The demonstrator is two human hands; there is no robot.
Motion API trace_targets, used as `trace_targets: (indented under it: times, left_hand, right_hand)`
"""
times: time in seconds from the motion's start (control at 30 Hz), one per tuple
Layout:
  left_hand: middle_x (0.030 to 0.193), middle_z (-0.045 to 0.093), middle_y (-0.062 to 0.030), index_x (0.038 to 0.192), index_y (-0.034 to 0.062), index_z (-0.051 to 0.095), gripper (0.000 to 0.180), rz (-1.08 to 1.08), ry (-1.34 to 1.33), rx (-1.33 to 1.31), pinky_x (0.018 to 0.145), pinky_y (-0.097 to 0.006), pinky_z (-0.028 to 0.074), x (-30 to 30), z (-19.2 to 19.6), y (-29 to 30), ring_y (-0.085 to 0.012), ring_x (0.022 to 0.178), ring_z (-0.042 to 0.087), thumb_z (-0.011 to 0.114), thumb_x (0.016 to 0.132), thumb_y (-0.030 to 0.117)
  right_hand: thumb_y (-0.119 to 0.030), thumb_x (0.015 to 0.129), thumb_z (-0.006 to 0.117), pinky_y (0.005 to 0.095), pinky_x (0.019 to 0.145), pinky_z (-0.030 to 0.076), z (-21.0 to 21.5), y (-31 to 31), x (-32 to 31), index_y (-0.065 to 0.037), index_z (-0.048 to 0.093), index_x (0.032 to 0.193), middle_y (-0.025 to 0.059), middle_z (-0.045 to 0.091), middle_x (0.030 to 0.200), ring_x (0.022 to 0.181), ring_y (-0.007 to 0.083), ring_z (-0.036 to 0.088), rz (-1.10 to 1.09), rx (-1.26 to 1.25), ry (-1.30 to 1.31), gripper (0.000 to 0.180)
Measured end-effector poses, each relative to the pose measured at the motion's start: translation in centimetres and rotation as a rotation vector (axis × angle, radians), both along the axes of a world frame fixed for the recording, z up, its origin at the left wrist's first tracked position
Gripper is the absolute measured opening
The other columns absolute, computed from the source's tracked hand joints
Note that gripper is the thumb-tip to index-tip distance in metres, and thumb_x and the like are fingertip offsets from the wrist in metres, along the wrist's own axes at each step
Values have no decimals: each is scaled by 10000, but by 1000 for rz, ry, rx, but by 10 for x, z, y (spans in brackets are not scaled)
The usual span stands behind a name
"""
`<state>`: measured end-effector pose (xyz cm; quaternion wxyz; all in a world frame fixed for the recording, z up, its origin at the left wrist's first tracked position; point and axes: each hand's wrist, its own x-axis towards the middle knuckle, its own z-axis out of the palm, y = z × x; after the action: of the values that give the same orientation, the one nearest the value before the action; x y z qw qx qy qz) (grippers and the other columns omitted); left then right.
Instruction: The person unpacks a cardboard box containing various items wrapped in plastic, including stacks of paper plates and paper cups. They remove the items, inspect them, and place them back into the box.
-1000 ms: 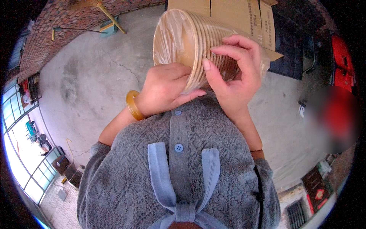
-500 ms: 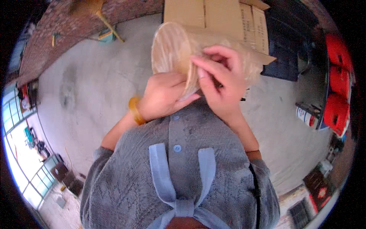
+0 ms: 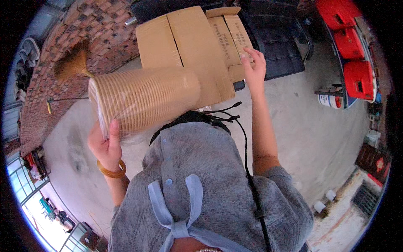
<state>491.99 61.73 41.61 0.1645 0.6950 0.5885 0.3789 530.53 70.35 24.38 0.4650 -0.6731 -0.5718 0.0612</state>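
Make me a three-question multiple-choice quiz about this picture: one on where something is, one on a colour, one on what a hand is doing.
1. Where is the cardboard box?
A. In front of the person, on the ground
B. On a chair
C. On the person's lap

2. What colour is the bangle?
A. Blue
B. Amber
C. White

3. What is the left hand doing?
A. Hanging empty
B. Gripping the stack of cups
C. Holding a broom

Answers: 1 A, it sits on the concrete ahead; 2 B, it looks amber on the wrist; 3 B, its thumb presses the stack's wide end, while the right hand touches a box flap.
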Motion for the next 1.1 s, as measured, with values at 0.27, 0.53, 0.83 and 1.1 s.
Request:
trace_targets:
  times: [0.27,0.53,0.83,1.1]
  left_hand:
    - [649,573,-105,776,9,621,133,-163,305,62,546,-323,420,57,12,18,-230,558,534,673,788,131]
    - [839,546,-210,922,-10,583,311,-550,364,-391,651,-423,429,107,26,33,-397,758,533,624,774,262]
    - [879,529,-203,925,-19,558,344,-517,301,-382,747,-413,419,121,29,44,-395,827,514,441,888,302]
    - [918,572,-161,1083,-13,556,364,-399,415,-202,936,-450,357,128,28,51,-332,861,547,591,758,145]
  right_hand:
    - [-330,825,581,422,750,473,-66,34,48,-46,669,866,182,645,911,812,349,611,231,-950,-393,300]
    - [-458,766,624,424,742,496,-121,9,43,20,571,978,206,627,857,822,333,623,32,-767,-467,526]
    - [-461,799,594,432,792,480,-150,35,65,3,588,1034,193,651,905,995,313,579,110,-818,688,520]
    - [-322,750,685,449,1014,335,-157,24,35,-35,210,1405,236,281,1414,1239,435,354,76,-780,-29,859]
